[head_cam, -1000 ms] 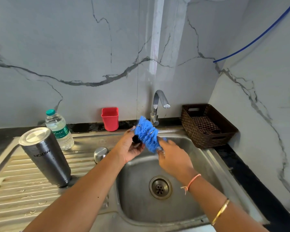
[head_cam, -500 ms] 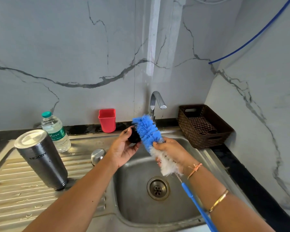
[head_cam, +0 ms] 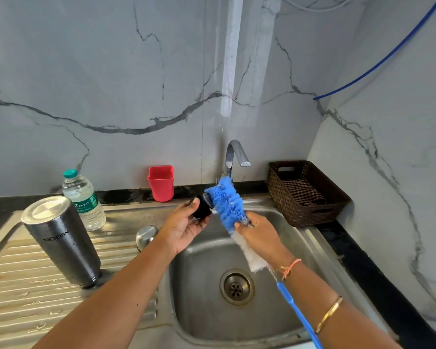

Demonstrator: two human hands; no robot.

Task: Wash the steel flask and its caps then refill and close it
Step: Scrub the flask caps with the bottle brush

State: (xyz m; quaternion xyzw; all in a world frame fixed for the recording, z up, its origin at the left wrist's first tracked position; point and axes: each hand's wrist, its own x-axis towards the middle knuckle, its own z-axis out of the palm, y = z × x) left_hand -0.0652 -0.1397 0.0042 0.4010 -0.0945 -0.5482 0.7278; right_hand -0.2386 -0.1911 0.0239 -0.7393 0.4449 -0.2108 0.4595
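The steel flask (head_cam: 61, 240) stands upside down on the ribbed drainboard at the left. A rounded steel cap (head_cam: 146, 235) sits on the drainboard beside the basin. My left hand (head_cam: 184, 227) holds a small black inner cap (head_cam: 202, 210) above the sink. My right hand (head_cam: 259, 238) grips a bottle brush (head_cam: 227, 202) around its bristles, where blue meets white. The blue bristle head presses against the black cap. The brush's blue handle (head_cam: 297, 316) runs down under my right forearm.
The steel sink basin (head_cam: 204, 311) with its drain (head_cam: 236, 287) lies below my hands. The tap (head_cam: 233, 154) stands behind. A plastic water bottle (head_cam: 83, 200), a red cup (head_cam: 161, 182) and a brown basket (head_cam: 305, 192) holding a checked cloth line the back edge.
My right hand has slid down the brush, so the white bristles and blue handle now show. The black cap, hidden behind the blue bristles a second ago, is now exposed in my left hand.
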